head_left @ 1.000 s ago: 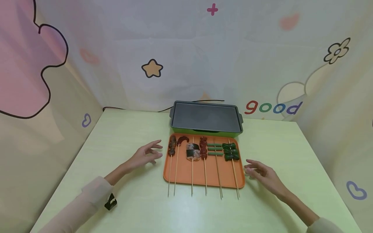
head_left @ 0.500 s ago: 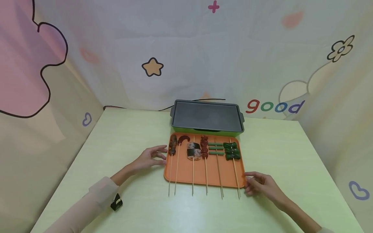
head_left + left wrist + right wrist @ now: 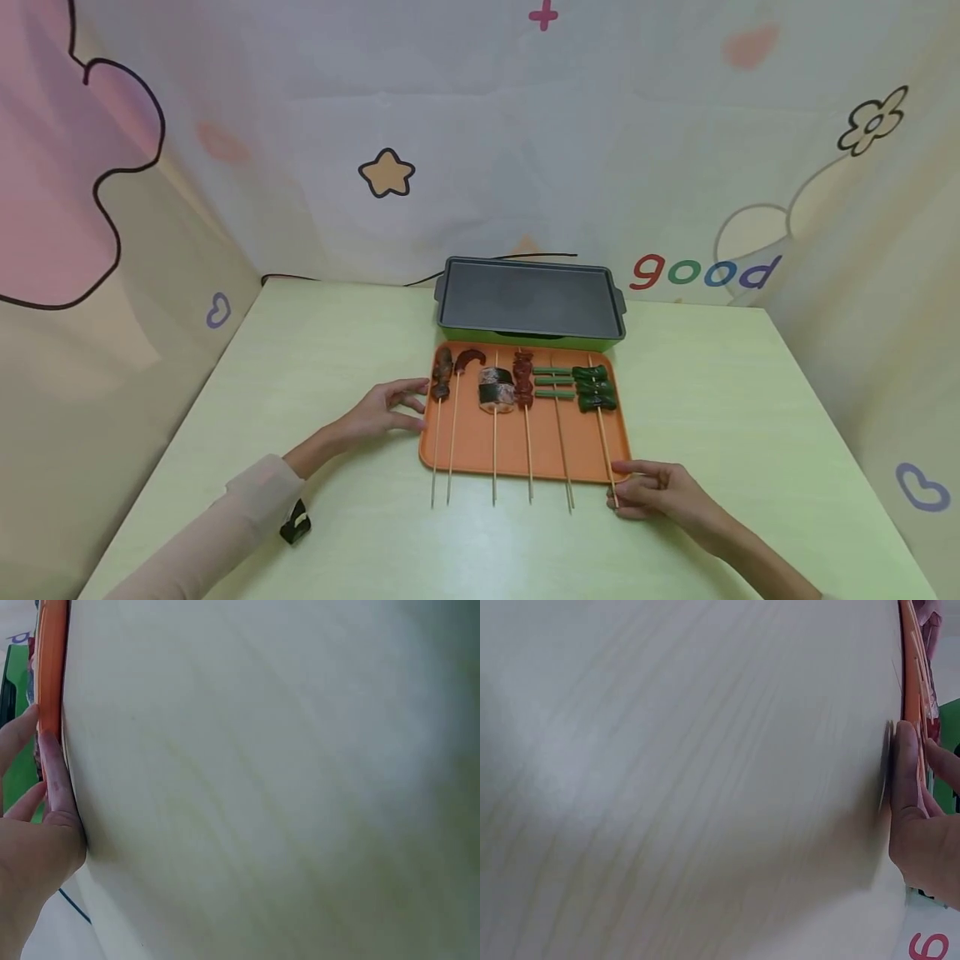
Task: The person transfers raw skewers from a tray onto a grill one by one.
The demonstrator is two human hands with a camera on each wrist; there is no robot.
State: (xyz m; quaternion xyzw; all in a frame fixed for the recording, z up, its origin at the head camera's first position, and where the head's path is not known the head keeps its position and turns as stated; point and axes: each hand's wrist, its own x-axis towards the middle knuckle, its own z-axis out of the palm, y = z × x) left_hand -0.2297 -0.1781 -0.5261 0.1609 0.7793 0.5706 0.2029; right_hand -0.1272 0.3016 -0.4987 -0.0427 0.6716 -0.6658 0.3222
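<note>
An orange tray [image 3: 512, 446] lies on the table with a row of skewers, their sticks jutting past its near rim. My left hand [image 3: 381, 408] touches the tray's left rim with loosely spread fingers; in the left wrist view the thumb [image 3: 57, 776] lies along that rim. At the near right corner, my right hand [image 3: 663, 496] has its fingers and thumb around the stick end of the green pepper skewer [image 3: 597, 390]. The right wrist view shows the right thumb [image 3: 905, 761] beside the sticks, but the contact itself is partly hidden.
Directly behind the tray stands a green grill with a dark grey plate [image 3: 528, 300]. Other skewers include a rice roll wrapped in dark bands [image 3: 497, 390], red meat [image 3: 523, 379] and green stalks [image 3: 554, 382]. A small black object [image 3: 296, 525] lies beside the left sleeve.
My left hand has moved right to the tray's rim and stayed there. My right hand has come down and leftward from beside the tray to its near right corner.
</note>
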